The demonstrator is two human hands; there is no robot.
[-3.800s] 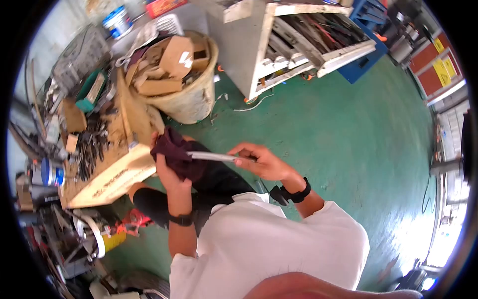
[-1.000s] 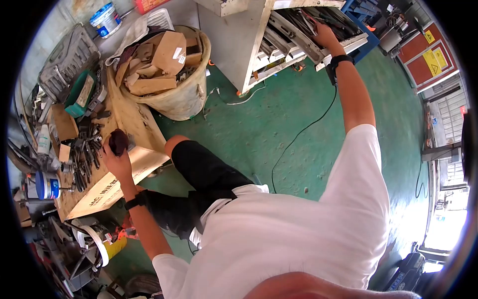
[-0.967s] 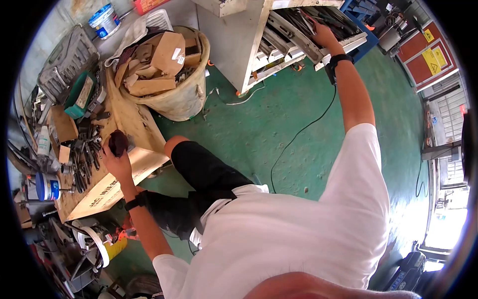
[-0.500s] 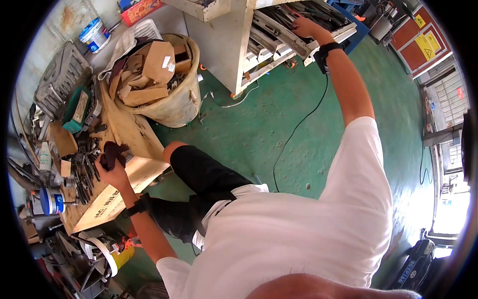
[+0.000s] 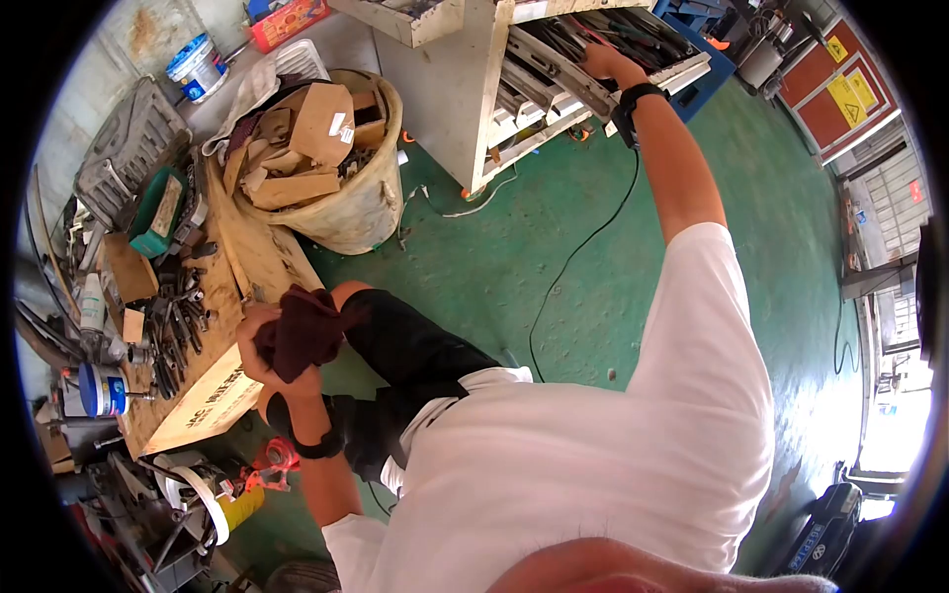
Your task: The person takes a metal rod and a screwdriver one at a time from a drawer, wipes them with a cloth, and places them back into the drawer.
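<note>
Left hand [image 5: 257,346] clutches crumpled cloth [image 5: 308,334], free end toward the knee [image 5: 349,291]; right hand [image 5: 611,65], hold unclear, is inside a drawer [image 5: 684,71].

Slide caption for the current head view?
Left hand holds a crumpled maroon cloth; right hand reaches into an open whitish metal drawer of long tools.

From my remote view I see a wooden tabletop [image 5: 225,289], dark metal tools [image 5: 180,326] heaped between its lettered near edge and its cluttered left side. The open drawer [image 5: 684,73] carries long tools [image 5: 647,32] within its front edge. On the green floor [image 5: 474,287], a bin [image 5: 358,222] stands beside the tabletop's far end; a white cord [image 5: 479,211] lies nearby.
</note>
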